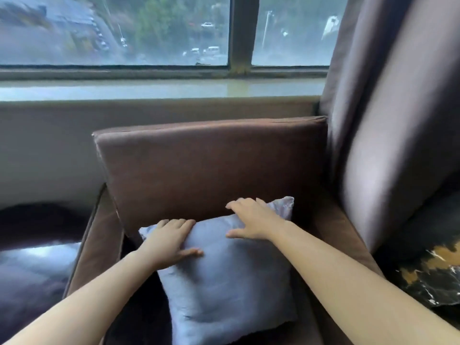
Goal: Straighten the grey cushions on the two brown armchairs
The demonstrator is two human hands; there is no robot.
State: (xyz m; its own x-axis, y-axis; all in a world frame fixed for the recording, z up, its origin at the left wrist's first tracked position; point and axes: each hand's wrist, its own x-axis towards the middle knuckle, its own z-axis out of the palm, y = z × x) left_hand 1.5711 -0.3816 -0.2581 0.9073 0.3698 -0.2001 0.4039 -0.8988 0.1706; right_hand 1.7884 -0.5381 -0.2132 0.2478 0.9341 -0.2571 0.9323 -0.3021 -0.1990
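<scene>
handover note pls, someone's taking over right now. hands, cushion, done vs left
Left hand: flat on the grey cushion's upper left edge, thumb on its face.
Right hand: spread over the top right corner, not closed on it.
Cushion: leaning against the backrest of the brown armchair, rotated slightly, corners not square to the back.
Done: both hands placed.
Left: square up this cushion. The second armchair isn't clearly in view, so check its cushion.

— What's the person wearing on the arms?

— Nothing that shows. Both forearms are bare from the frame edge to the wrist, no sleeves or cuffs.

— Anything on the left hand (171, 241)?

— No ring, watch or glove.

— And the right hand (251, 220)?

— Bare as well. No band at the wrist. Nails are short and unpainted, as far as the blur allows.
</scene>
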